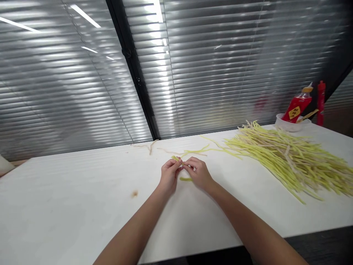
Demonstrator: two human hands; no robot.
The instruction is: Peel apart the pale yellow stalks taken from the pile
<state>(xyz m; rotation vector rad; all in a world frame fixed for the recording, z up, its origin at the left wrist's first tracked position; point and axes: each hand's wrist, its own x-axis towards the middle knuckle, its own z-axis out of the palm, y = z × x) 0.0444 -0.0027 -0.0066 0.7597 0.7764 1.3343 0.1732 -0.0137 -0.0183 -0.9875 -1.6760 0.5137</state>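
Both my hands meet over the middle of the white table. My left hand (170, 173) is pinched on a yellow-green pipe cleaner (174, 158), whose folded-looking end sticks out past the thumb and fingertips. My right hand (199, 172) is closed too, its thumb and forefinger pinching the same pipe cleaner close to the left fingertips. Below the right fingers shows another short stretch of yellow-green stem (185, 179); whether it joins the held one is hidden. Just beyond the hands, loose yellow and beige stems (197, 151) lie on the table.
A large heap of yellow and beige pipe cleaners (289, 158) covers the table's right side. Behind it a clear plastic bowl (289, 126) holds a red glue-like bottle (298, 106); a red tube (321, 103) stands alongside. Blinds behind glass (209, 73) rise at the table's far edge.
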